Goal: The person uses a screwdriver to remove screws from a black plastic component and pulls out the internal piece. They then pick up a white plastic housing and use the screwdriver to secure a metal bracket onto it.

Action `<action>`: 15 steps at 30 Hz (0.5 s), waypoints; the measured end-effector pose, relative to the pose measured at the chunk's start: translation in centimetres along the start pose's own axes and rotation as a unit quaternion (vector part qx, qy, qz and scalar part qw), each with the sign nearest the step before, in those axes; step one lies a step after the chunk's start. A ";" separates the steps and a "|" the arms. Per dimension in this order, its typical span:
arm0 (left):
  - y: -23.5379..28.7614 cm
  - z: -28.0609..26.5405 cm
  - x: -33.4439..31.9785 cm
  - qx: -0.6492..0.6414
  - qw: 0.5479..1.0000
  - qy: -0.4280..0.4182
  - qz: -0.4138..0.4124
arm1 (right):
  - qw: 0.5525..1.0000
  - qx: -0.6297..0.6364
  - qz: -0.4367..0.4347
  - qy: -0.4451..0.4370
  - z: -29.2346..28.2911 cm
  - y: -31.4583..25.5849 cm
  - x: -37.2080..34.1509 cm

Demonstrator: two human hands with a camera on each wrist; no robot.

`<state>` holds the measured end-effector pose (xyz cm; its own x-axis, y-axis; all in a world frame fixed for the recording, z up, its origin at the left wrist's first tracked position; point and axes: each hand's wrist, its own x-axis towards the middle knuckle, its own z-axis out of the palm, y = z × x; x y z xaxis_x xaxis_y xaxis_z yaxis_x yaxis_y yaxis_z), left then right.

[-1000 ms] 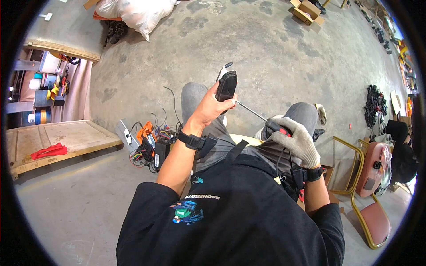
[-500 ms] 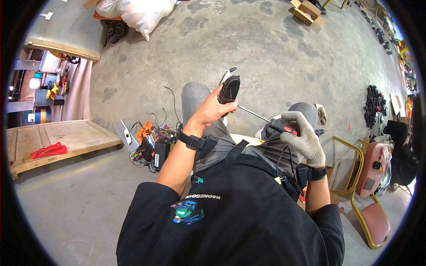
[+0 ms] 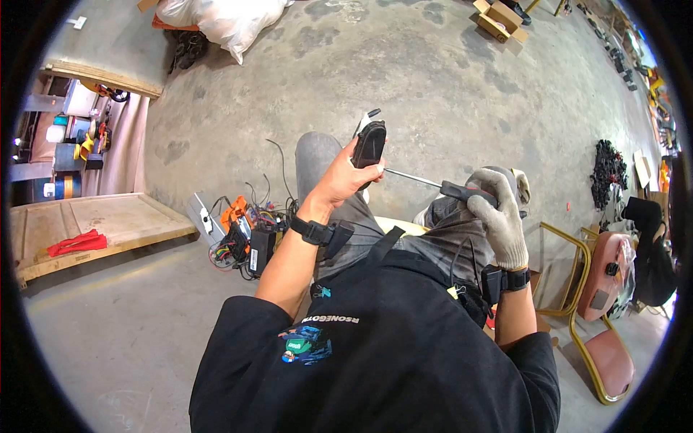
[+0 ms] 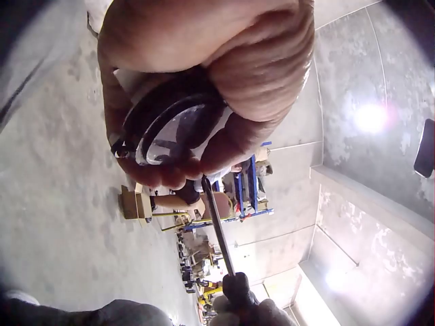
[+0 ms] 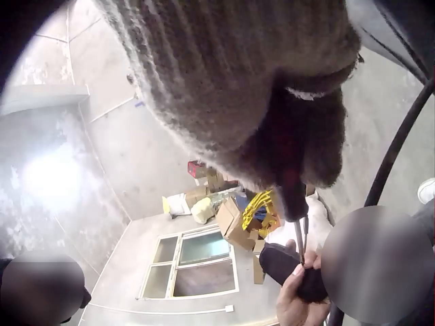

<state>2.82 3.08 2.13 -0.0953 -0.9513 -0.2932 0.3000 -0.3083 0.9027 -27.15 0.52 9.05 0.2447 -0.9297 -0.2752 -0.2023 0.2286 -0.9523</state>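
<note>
Screwdriver (image 3: 449, 189) levelled, right hand (image 3: 499, 218) (knit-gloved) gripping it, left hand (image 3: 340, 176) clasping rounded object (image 3: 369, 144).

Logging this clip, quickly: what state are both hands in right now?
Left hand: closed, holding a dark rounded object.
Right hand, gloved: closed, holding a screwdriver by its handle.

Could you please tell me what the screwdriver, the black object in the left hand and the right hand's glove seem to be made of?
Screwdriver shaft: probably metal, grey with a bright sheen. Screwdriver handle: likely plastic or rubber, dark with red, moulded-looking. Black object: perhaps hard plastic, given its glossy face. Glove: apparently knitted fabric, matt, ribbed at the cuff.
</note>
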 end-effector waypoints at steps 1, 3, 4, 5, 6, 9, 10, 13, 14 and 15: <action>0.0 0.0 0.0 0.000 1.000 -0.001 0.000 | 1.000 -0.004 0.011 0.003 0.1 -0.5 -0.1; 0.0 -0.1 0.0 0.006 1.000 -0.003 0.004 | 1.000 -0.008 0.022 0.007 0.2 -0.7 0.0; 0.1 0.0 0.0 0.006 1.000 -0.003 0.004 | 0.999 0.009 0.031 0.022 0.3 -0.7 0.2; 0.2 0.2 -0.1 0.011 1.000 0.002 0.004 | 0.998 0.026 0.039 0.037 0.4 -0.6 0.2; 0.2 0.4 -0.1 0.016 1.000 0.008 0.003 | 0.998 0.026 0.039 0.036 0.4 -0.4 0.2; 0.2 0.7 -0.1 -0.026 1.000 0.016 0.008 | 0.992 0.105 0.054 0.038 0.1 0.3 0.4; 0.1 0.6 -0.1 -0.026 0.999 0.017 0.008 | 0.992 0.110 0.042 0.050 -0.2 0.5 0.5; -0.3 0.3 -0.2 -0.065 0.998 0.008 0.024 | 0.990 0.128 0.031 0.059 -0.8 0.4 0.5; -0.3 0.3 -0.3 -0.073 0.997 0.003 0.032 | 0.988 0.140 0.032 0.056 -0.9 0.2 0.4; -0.3 0.2 -0.3 -0.081 0.996 -0.003 0.039 | 0.988 0.138 0.026 0.057 -0.9 -0.2 0.4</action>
<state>2.52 3.45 2.02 -0.0714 -0.9723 -0.2225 0.4553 -0.2303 0.8600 -27.86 -0.10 9.22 0.1296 -0.9372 -0.3238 0.0589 0.3333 -0.9410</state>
